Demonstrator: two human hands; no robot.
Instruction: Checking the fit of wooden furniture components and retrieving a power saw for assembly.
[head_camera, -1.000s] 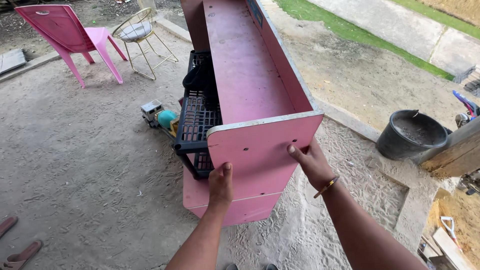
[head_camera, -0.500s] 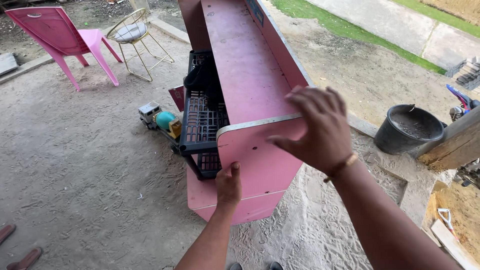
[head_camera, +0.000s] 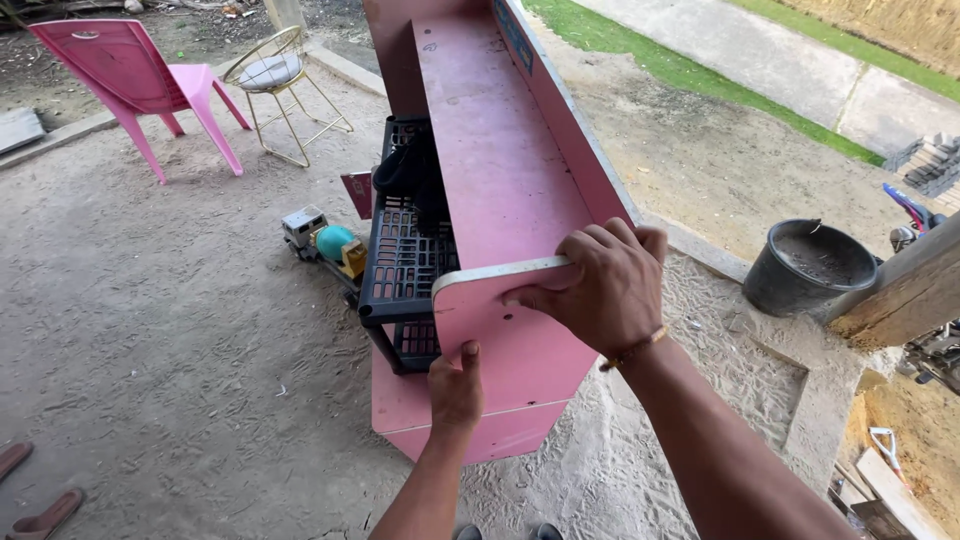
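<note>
At the far left I see a pink plastic chair (head_camera: 135, 75) and, just right of it, a wire-frame chair (head_camera: 283, 95) with a round cushion. Near the left edge a pair of sandals (head_camera: 30, 495) is partly cut off. Moving right, a toy truck (head_camera: 325, 245) lies on the sandy ground, just beside a black plastic crate rack (head_camera: 405, 265) that sits tucked against the left side of the pink shelf unit (head_camera: 495, 180).

That shelf unit runs from near centre to the far top. My left hand (head_camera: 455, 390) presses against the near end panel, thumb up, fingers hidden behind the edge, so I cannot tell how tightly it grips. My right hand (head_camera: 600, 290) is closed over the panel's white-edged top rim, fingers curled over it, holding firmly.

As I judge it, both hands are set on the unit and it rests on the ground; any lifting or shifting looks not yet done.

To the right, a black bucket (head_camera: 810, 265) stands near a wooden beam (head_camera: 905, 290), well apart from the shelf. Past that, something like a parked vehicle is cut off by the frame edge, and the tools at the near right corner are too small to make out.
</note>
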